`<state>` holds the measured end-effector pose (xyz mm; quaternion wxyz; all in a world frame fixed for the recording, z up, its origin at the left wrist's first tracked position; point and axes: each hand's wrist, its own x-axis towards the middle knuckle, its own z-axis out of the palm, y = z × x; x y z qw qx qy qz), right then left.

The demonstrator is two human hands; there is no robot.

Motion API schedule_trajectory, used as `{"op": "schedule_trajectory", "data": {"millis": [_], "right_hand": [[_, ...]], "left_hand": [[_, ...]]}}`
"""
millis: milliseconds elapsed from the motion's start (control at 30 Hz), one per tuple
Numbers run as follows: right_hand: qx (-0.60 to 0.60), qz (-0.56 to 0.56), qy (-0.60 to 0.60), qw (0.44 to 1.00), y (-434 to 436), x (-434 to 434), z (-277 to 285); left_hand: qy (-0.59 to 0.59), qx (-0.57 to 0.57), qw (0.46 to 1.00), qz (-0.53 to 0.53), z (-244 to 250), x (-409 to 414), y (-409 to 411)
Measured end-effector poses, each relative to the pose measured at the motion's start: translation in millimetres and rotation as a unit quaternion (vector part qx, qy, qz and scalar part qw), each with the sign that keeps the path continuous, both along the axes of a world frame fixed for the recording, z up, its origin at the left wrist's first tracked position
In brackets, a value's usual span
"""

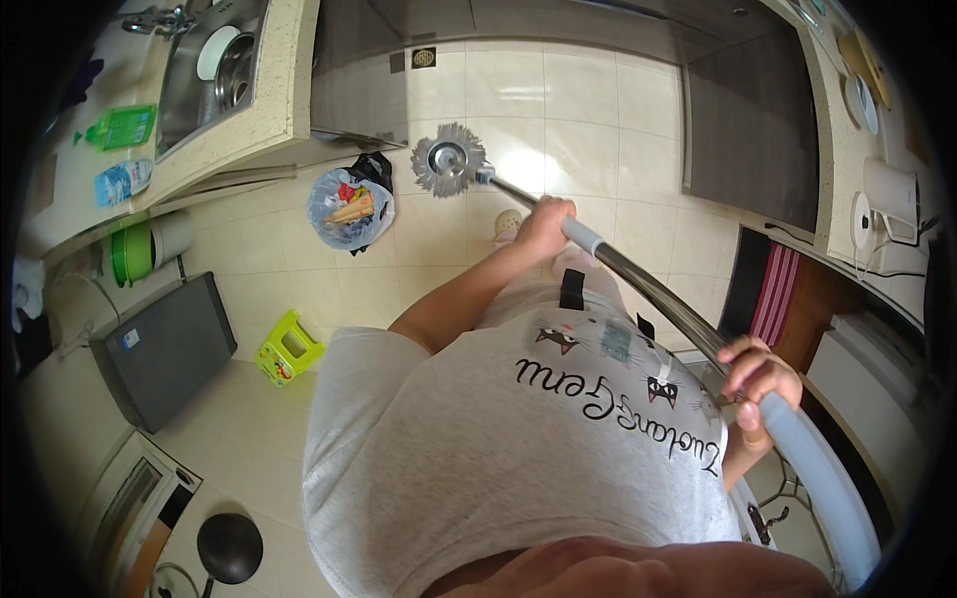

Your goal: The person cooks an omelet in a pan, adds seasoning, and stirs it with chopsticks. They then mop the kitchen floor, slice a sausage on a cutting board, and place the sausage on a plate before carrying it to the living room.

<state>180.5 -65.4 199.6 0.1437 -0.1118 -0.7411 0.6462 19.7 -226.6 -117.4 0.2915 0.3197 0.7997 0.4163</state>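
Note:
I hold a spin mop with both hands. Its round head (pixel 448 158), fringed with grey strands, rests on the tiled floor (pixel 583 97) ahead of me. From a joint at the head's edge, the metal handle (pixel 658 295) slants back past my right side. My left hand (pixel 548 226) is wrapped around the lower handle, just below a pale grey collar (pixel 582 235). Higher up, my right hand (pixel 762 385) grips the handle where the thick grey-blue plastic grip (pixel 815 471) begins. The grip's far end runs to the picture's dark rim.
A lined trash bin (pixel 321 213) holding rubbish stands left of the mop head. A green plastic stool (pixel 290 350) and a dark grey box-shaped object (pixel 168 351) are further left. Dark cabinets (pixel 748 127) flank the floor, and a sink (pixel 176 112) is set into the left counter.

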Motion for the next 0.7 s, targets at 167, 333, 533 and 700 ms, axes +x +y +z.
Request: {"op": "schedule_trajectory", "data": {"millis": [167,333,533,700], "right_hand": [[-0.059,0.093,0.064,0.992,-1,-37,-54],[-0.034,0.123,0.0,0.992,17,-44,-152],[-0.05,0.107,-0.036,0.992,69,40,-150],[-0.087,-0.098,-0.077,0.988,122,157,-103]], "left_hand": [[0.148,0.046,0.987,0.048,-56,-81,21],[0.171,-0.207,0.959,0.09,-43,-108,24],[0.192,-0.233,0.951,-0.067,-61,-45,80],[0.107,-0.023,0.976,-0.186,-77,76,153]]}}
